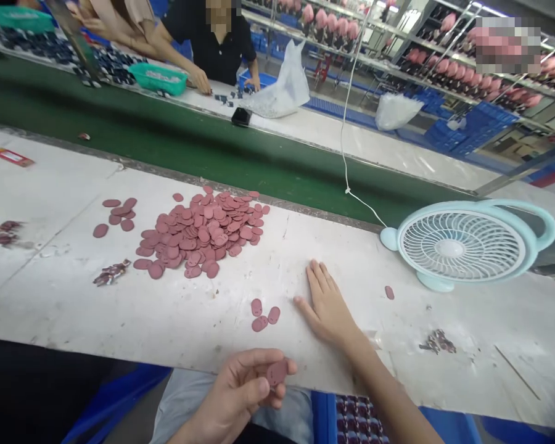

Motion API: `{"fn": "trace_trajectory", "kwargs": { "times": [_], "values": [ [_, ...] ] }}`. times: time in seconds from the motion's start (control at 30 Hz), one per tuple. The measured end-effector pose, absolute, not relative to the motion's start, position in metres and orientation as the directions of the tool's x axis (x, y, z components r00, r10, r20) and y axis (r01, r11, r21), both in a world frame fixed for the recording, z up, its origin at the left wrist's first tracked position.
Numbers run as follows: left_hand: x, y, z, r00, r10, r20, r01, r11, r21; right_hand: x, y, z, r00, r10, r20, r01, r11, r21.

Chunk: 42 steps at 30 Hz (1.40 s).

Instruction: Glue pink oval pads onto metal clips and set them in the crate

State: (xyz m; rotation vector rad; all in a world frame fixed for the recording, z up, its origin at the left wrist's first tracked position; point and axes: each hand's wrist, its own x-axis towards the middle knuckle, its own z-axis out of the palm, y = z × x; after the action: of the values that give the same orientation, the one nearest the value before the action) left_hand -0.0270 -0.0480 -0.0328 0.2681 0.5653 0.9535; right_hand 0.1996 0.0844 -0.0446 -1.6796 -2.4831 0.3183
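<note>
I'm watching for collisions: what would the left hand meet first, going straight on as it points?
Likely the right forearm, though depth is unclear and the left hand might pass above it.

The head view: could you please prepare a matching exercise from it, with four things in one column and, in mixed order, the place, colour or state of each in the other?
Things
1. left hand
2. right hand
3. fan
4. big pile of oval pieces

Places, colours, states
A. light blue, with a loop-shaped handle
B. palm down on the white table
C. dull red, heaped near the table's far edge
D. pinching an oval piece between thumb and fingers

Right pairs: 1-D, 2-B, 3-A, 4-C
</note>
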Motion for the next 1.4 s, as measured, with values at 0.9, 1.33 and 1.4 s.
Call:
{"fn": "trace_trajectory", "kwargs": {
  "times": [0.9, 1.33, 1.4],
  "values": [
    [-0.022, -0.052, -0.035, 0.446, 0.771, -0.454, -0.595, 0.635, 0.493, 0.239, -0.01, -0.007, 0.081, 0.988, -0.133, 0.787, -0.145, -0.6],
    [-0.009, -0.058, -0.04, 0.437, 0.825, -0.359, -0.525, 0.558, 0.643, 0.167, -0.066, 0.014, 0.003, 0.984, -0.178, 0.004, -0.178, -0.984],
    [-0.009, -0.058, -0.04, 0.432, 0.827, -0.359, -0.52, 0.554, 0.651, 0.166, -0.065, 0.013, 0.01, 0.982, -0.188, 0.022, -0.188, -0.982]
  ]
}}
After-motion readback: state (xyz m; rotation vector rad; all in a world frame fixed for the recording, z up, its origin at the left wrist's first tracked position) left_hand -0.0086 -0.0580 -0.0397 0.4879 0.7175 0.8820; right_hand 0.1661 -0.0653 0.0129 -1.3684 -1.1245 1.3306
